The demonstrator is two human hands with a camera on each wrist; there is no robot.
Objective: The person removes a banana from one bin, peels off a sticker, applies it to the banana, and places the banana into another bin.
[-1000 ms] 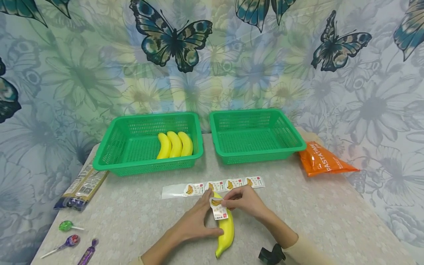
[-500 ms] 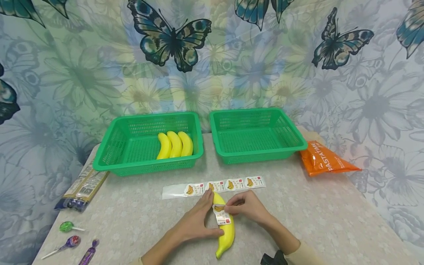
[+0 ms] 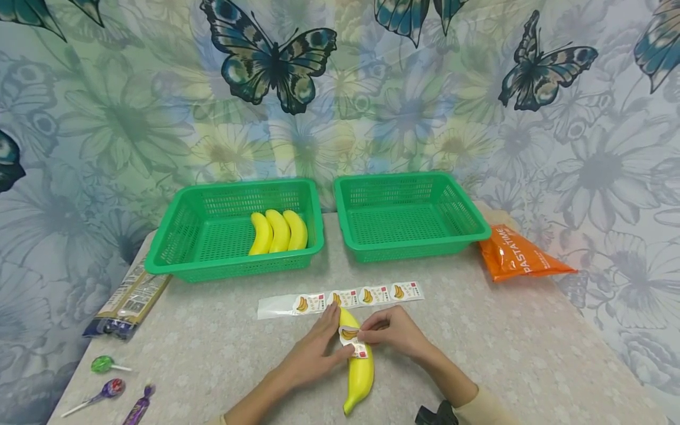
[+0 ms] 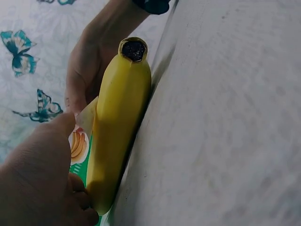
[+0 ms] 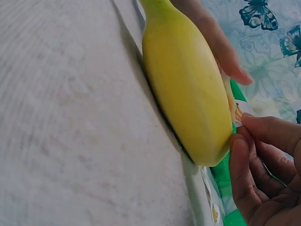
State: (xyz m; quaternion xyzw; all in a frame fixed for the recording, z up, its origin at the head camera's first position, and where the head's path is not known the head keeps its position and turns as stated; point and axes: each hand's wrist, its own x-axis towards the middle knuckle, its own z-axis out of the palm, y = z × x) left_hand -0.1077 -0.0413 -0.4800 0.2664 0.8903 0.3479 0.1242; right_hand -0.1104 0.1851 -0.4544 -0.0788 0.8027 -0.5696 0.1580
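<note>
A yellow banana [image 3: 360, 378] lies on the table between the hands, its stem end toward the person. Across its upper side is a white banana-picture sticker [image 3: 349, 334], its lower part on the peel. My left hand [image 3: 310, 354] steadies the banana's far end with its fingers, and the thumb touches the sticker's lower part. My right hand [image 3: 395, 333] pinches the sticker's right edge between thumb and index finger. In the left wrist view one sticker corner [image 4: 87, 117] stands off the peel. The right wrist view shows the right fingertips [image 5: 251, 121] at the sticker, mostly hidden behind the banana.
Behind the banana lies a sticker strip [image 3: 281, 306] with several stickers. A green basket [image 3: 234, 273] holds three bananas [image 3: 278, 231]; another green basket [image 3: 409, 252] stands right of it. An orange bag [image 3: 520, 257], a pasta packet [image 3: 124, 301], lollipops [image 3: 113, 388] and a purple candy [image 3: 139, 407] lie at the sides.
The right hand has brought the sticker down and toward the person, onto the banana. The left thumb has moved from the banana's side up onto the sticker's lower part.
</note>
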